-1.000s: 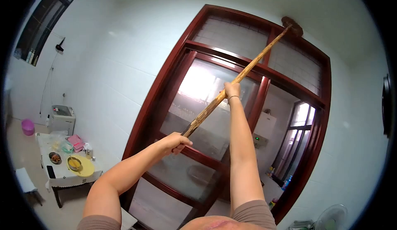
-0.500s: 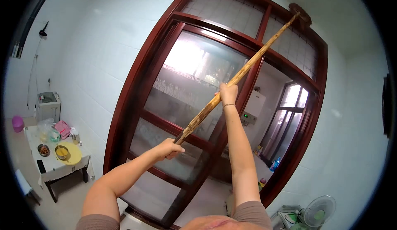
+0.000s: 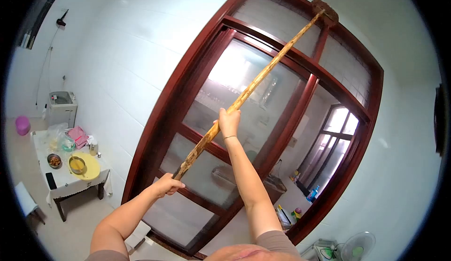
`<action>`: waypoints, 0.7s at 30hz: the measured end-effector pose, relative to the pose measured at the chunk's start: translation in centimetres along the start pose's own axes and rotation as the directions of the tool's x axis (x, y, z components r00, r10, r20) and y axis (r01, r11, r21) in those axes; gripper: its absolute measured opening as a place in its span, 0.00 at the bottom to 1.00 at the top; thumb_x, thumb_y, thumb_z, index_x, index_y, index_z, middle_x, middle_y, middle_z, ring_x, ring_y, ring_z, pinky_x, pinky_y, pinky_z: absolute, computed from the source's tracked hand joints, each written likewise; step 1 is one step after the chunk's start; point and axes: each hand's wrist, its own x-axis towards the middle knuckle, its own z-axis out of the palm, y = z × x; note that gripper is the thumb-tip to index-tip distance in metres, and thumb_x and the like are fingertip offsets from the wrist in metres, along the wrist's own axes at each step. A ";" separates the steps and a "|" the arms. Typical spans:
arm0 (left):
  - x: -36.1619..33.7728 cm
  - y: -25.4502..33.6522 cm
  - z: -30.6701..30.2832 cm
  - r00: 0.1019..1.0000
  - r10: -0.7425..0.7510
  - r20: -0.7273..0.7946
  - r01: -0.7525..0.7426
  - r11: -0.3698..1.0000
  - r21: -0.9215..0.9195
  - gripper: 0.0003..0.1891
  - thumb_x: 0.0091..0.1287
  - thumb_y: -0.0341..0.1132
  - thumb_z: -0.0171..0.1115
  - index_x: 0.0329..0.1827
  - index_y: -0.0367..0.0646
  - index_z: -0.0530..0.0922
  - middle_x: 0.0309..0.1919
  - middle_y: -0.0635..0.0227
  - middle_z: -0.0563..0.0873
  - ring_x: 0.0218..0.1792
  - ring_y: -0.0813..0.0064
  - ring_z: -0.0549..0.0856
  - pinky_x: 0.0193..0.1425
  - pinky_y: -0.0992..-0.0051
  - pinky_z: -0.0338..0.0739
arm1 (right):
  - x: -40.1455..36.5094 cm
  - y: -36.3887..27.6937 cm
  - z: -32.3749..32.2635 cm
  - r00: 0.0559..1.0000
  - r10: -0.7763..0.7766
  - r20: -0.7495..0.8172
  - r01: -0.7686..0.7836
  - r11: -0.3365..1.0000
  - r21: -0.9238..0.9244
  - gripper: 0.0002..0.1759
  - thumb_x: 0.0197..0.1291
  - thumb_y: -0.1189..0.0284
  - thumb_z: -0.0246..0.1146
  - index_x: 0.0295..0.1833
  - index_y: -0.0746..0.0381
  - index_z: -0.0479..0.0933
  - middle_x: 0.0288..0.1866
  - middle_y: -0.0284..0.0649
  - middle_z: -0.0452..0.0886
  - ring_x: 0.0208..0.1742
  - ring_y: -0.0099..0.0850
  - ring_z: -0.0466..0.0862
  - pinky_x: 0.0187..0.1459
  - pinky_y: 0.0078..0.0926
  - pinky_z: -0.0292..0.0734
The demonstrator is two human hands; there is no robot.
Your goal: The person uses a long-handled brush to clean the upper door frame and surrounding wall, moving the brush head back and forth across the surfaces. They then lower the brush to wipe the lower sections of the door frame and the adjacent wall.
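A long wooden pole (image 3: 263, 73) runs diagonally up across the red-brown framed glass partition (image 3: 174, 106). My left hand (image 3: 168, 185) is closed around its dark lower end. Higher up the shaft, my right hand (image 3: 229, 121) wraps it, with that arm stretched upward. At the pole's far end a brown, rough-looking head (image 3: 325, 12) overlaps the partition's top rail, where the upright between the two upper panes meets it. Frosted sliding glass panels (image 3: 253, 68) lie behind the pole and both hands.
At the left, a cloth-covered table (image 3: 70, 190) bears a yellow tray (image 3: 94, 167), bowls and bags. A washing machine (image 3: 61, 108) and purple bucket (image 3: 22, 125) stand beyond. A fan (image 3: 358, 247) is at lower right. The partition's right side opens onto another room with a window (image 3: 329, 143).
The pole's brown head has moved left along the top rail. Both hands have shifted left and slightly down with the pole, and the view has turned a little.
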 end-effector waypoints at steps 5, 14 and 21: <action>-2.8 4.3 -3.6 0.999 0.029 -0.028 -0.030 0.999 -0.023 0.18 0.56 0.31 0.63 0.15 0.50 0.61 0.10 0.77 0.62 0.10 0.84 0.57 0.14 0.78 0.46 | 2.4 -2.6 7.1 0.999 -0.034 0.027 0.035 0.998 -0.051 0.24 0.52 0.72 0.59 0.45 0.80 0.59 0.26 0.58 0.77 0.17 0.43 0.82 0.20 0.35 0.79; -5.2 9.8 -5.5 0.998 -0.022 -0.052 0.014 0.990 -0.142 0.17 0.57 0.32 0.60 0.17 0.51 0.60 0.10 0.79 0.59 0.10 0.84 0.56 0.15 0.78 0.47 | 5.2 -8.5 13.4 0.970 0.045 0.240 0.004 0.980 -0.201 0.23 0.48 0.74 0.57 0.45 0.83 0.65 0.30 0.63 0.79 0.27 0.48 0.85 0.32 0.37 0.81; -6.3 10.4 -5.6 0.995 -0.091 0.027 0.095 0.957 -0.276 0.18 0.60 0.34 0.59 0.16 0.53 0.59 0.09 0.80 0.58 0.10 0.84 0.55 0.17 0.78 0.48 | 5.6 -9.7 16.3 0.985 0.020 0.169 0.046 0.925 -0.377 0.30 0.46 0.66 0.61 0.50 0.78 0.65 0.46 0.66 0.77 0.51 0.55 0.78 0.55 0.42 0.73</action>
